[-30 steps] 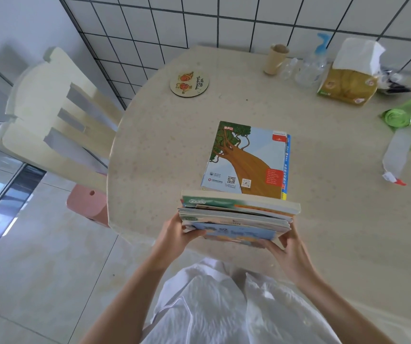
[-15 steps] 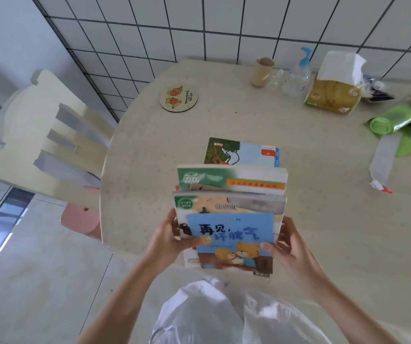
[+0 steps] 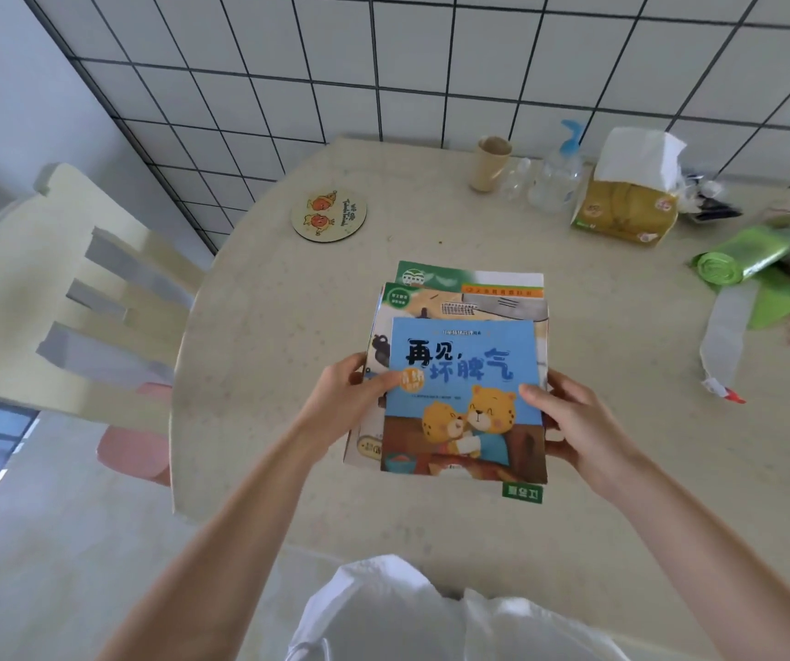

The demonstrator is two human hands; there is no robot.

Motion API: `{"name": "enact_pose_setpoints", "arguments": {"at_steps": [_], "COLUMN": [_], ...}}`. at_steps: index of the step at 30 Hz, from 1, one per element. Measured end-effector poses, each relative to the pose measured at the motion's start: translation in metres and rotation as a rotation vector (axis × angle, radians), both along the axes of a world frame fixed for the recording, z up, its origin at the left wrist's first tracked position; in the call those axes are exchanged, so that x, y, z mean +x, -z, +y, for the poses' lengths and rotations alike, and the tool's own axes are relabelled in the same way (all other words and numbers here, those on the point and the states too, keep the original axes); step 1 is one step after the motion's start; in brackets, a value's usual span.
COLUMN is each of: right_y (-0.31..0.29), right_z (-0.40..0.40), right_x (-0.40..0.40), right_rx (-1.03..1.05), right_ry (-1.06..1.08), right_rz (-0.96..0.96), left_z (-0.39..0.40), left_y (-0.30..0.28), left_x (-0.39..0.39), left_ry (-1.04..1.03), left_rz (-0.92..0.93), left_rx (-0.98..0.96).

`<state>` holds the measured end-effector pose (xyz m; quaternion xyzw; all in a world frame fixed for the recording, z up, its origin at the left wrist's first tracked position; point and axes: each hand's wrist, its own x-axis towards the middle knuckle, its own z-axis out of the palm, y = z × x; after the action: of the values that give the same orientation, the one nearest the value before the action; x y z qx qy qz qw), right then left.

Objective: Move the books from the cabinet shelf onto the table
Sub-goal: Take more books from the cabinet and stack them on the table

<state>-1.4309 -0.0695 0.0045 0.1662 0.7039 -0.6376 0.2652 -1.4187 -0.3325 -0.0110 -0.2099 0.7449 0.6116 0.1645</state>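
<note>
table [image 3: 259, 355]: round, beige speckled top, fills centre and right of view; wall of white tiles with dark grout behind it at 12 o'clock.
chair [image 3: 49, 298]: cream slatted back, at 9 o'clock of the table, pushed close to its edge; pink seat showing below.
stack of books [image 3: 459, 374]: over the table centre, fanned flat, covers up; cannot tell if it rests fully on the top or is partly lifted.
blue book [image 3: 467, 369]: top of stack, blue cover with two bear cubs and Chinese title; green-topped and grey-beige covers stick out from under it toward 12 o'clock.
left hand [image 3: 350, 398]: clamped on the stack's 9 o'clock edge, thumb on top of the blue cover, other fingers under.
right hand [image 3: 574, 422]: clamped on the stack's 3 o'clock edge, thumb on the cover, fingers curled around the side; hands apart, one each side.
tissue pack [image 3: 622, 207]: yellow, white tissue sticking up, at 1 o'clock of the stack near the wall.
green bag roll [image 3: 741, 260]: at 2 o'clock, lying on its side, a loose strip trailing toward 3 o'clock.
pump bottle [image 3: 555, 178]: clear, blue pump head, just beside the tissue pack at its 9 o'clock.
coaster [image 3: 328, 217]: round, orange cartoon print, at 11 o'clock of the stack, apart.
cup [image 3: 490, 164]: beige, upright, near the wall, 12 o'clock.
</note>
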Motion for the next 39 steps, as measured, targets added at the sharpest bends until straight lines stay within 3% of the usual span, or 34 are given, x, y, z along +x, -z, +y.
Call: {"name": "enact_pose_setpoints", "arguments": {"at_steps": [14,22,34,39], "right_y": [0.029,0.021,0.024,0.026], "right_z": [-0.016,-0.016,-0.018,-0.018], "right_x": [-0.024,-0.028,-0.027,-0.025], "right_rx": [0.143,0.16,0.232,0.319], "right_ry": [0.019,-0.012,-0.003,-0.007], "right_rz": [-0.15,-0.206,-0.139,-0.057], "left_z": [0.012,0.016,0.019,0.024], "left_y": [0.029,0.024,0.023,0.023], "left_x": [-0.023,-0.028,-0.029,-0.026], "left_ry": [-0.008,-0.059,-0.113,-0.114], "left_rz": [-0.067,-0.099,-0.106,-0.099], "left_rx": [-0.231,-0.224,-0.129,-0.187]}}
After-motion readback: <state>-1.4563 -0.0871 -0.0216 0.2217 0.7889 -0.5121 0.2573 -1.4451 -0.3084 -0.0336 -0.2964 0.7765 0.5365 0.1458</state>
